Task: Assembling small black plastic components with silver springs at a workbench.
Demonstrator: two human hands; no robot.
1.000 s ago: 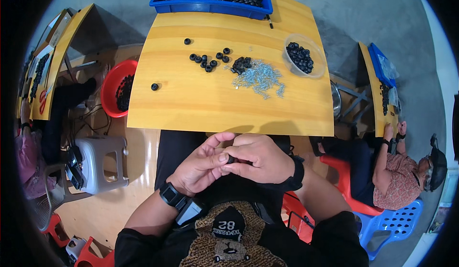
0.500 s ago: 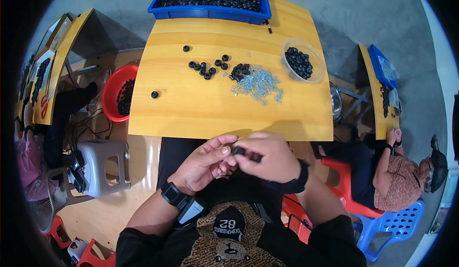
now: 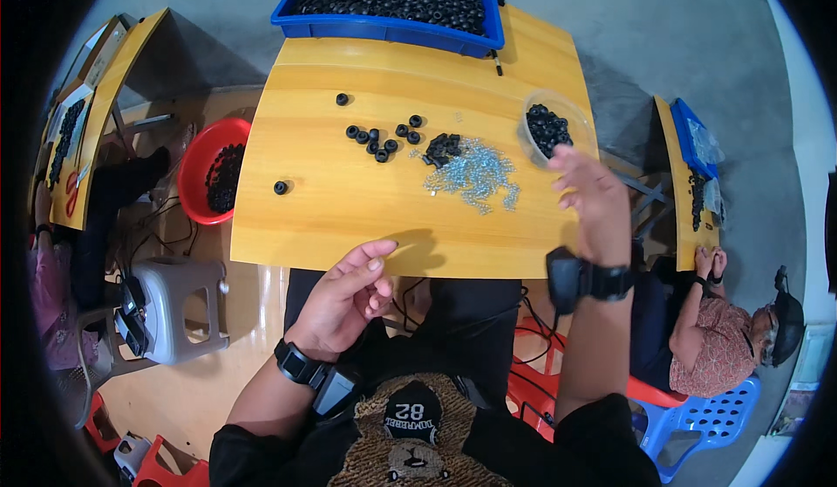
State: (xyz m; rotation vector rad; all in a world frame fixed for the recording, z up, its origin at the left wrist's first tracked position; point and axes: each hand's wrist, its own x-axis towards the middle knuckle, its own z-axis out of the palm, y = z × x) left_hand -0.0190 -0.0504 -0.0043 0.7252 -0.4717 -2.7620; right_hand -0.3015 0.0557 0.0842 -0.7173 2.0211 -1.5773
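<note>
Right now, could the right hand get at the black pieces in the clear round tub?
Probably yes: the right hand looks close by, its fingers overlapping the near rim of the clear round tub in this view. The tub looks uncovered, so nothing seems to block the black pieces.

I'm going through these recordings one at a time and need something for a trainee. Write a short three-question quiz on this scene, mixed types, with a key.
1. Which of these is nearest to the right hand?
A. the grey stool
B. the clear tub
C. the blue tray

2. True or false: the silvery pieces lie inside the blue tray.

3. Fill in the blank: from the person's own viewpoint, the red basin is on the ____ side of the table.

Key:
1. B
2. False; they lie loose on the table.
3. left
</note>
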